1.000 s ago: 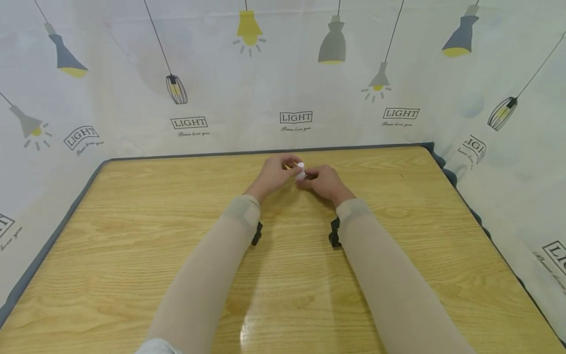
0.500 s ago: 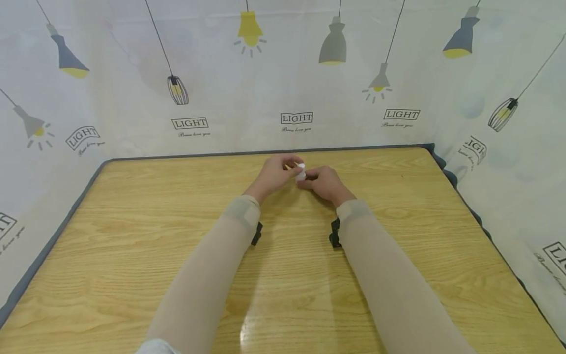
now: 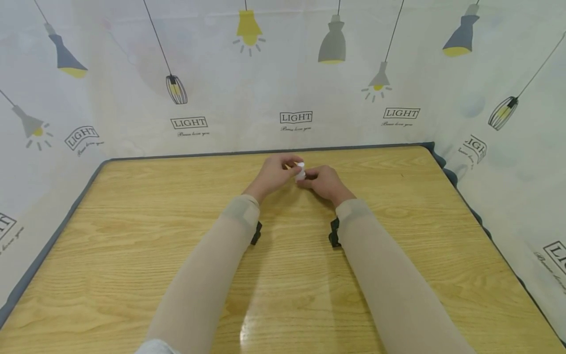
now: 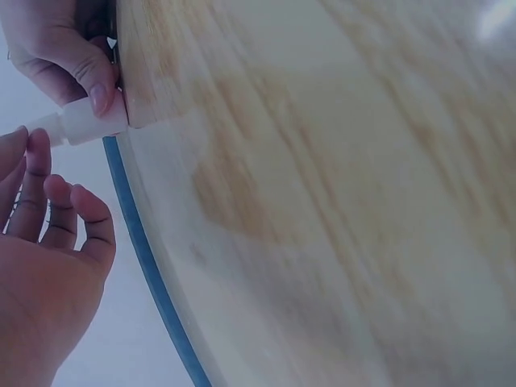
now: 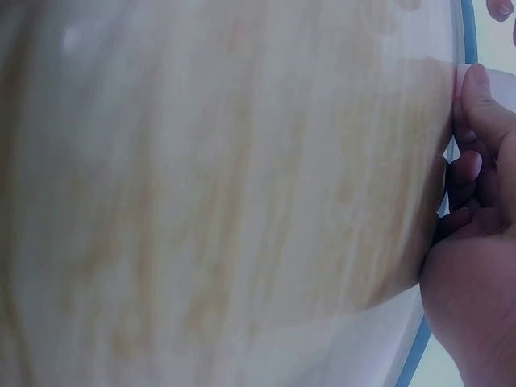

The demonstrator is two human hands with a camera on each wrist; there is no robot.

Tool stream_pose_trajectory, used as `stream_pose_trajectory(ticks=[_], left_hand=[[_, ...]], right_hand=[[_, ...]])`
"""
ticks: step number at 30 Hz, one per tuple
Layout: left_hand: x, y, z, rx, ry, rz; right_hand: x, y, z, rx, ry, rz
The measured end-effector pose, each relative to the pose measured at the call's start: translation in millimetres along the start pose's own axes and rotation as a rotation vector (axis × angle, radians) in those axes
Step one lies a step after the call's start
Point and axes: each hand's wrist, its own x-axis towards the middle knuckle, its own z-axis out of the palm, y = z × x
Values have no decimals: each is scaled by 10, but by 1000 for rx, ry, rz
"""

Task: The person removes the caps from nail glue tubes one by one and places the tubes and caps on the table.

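A white bottle (image 4: 87,125) stands between the left hand (image 3: 276,172), pinching its top, and the right hand (image 3: 325,182), gripping its body

Wall (image 3: 287,73), head view: boxed black labels, script beneath.
- 12 o'clock label (image 3: 296,117): "LIGHT"; script ends "love you", first word unclear.
- 10 o'clock label (image 3: 189,123): "LIGHT", same script.
- 2 o'clock label (image 3: 401,113): "LIGHT", same script.
- Half-past-9 label (image 3: 82,137): "LIGHT", warped.
- 3 o'clock label (image 3: 475,146): "IGH" legible.
- Half-past-3 label (image 3: 557,252): frame-cut, starts "LI".
- 9 o'clock label (image 3: 6,224): frame-cut, ends "T".
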Motion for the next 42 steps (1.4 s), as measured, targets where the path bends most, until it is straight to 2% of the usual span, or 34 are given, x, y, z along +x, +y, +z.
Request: stream_pose_trajectory(ticks=[6, 13, 20, 25, 33, 42], left_hand=[[9, 2, 8, -21, 11, -38], [23, -38, 2, -26, 3, -25], [31, -63, 23, -24, 11, -52], [36, -70, 26, -13, -15, -27], [56, -29, 28, 0, 2, -44], [60, -29, 26, 16, -22, -28]], right_hand=[[-2, 3, 8, -1, -1, -2], [-7, -1, 18, -3, 5, 1], [-6, 8, 22, 5, -3, 1], [-7, 13, 28, 10, -4, 8], [-2, 8, 14, 0, 10, 6], [10, 4, 1, 6, -4, 22]])
